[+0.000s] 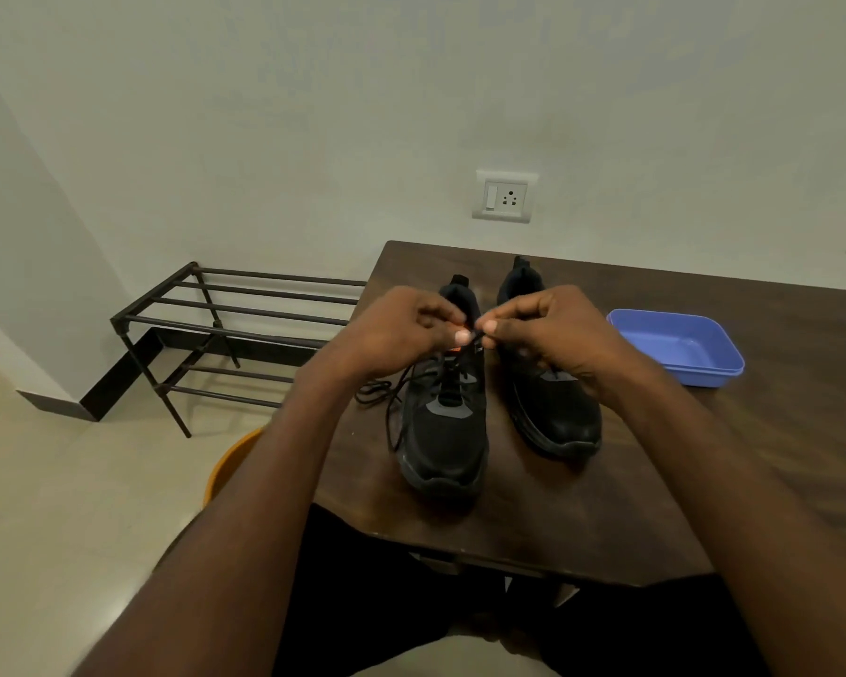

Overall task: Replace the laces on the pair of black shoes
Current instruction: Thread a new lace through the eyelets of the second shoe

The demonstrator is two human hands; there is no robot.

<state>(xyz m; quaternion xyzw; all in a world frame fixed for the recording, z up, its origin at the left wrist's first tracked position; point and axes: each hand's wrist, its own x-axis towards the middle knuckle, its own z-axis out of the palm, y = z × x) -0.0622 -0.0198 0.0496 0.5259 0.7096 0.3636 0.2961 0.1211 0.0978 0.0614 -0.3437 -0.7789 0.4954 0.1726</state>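
Only the one head view here, so we'll go through that. Both black shoes sit side by side on the dark wooden table, toes toward us. The left shoe is the one being worked on; the right shoe sits just beside it, and how far its lacing has got we can't tell, since the hand covers most of it.

Our left hand and right hand are up over the tongue end of the left shoe, fingers curled, each one pinching the black lace between thumb and fingertips, with the two pinches nearly touching. The loose part of the lace trails off the shoe's left side and lies in a loop on the table. Whether this is the old lace or the new one, we honestly can't say; it's black on black.

Our guess is we're mid-lacing near the top eyelets, either feeding a tip through or sorting the ends. Next move probably needs a steady pinch on the tip, finding the right eyelet, and pulling the slack through evenly so it doesn't tangle.

Off to the right there's a blue plastic tray, well apart from the shoes. A metal shoe rack stands by the wall on the left.
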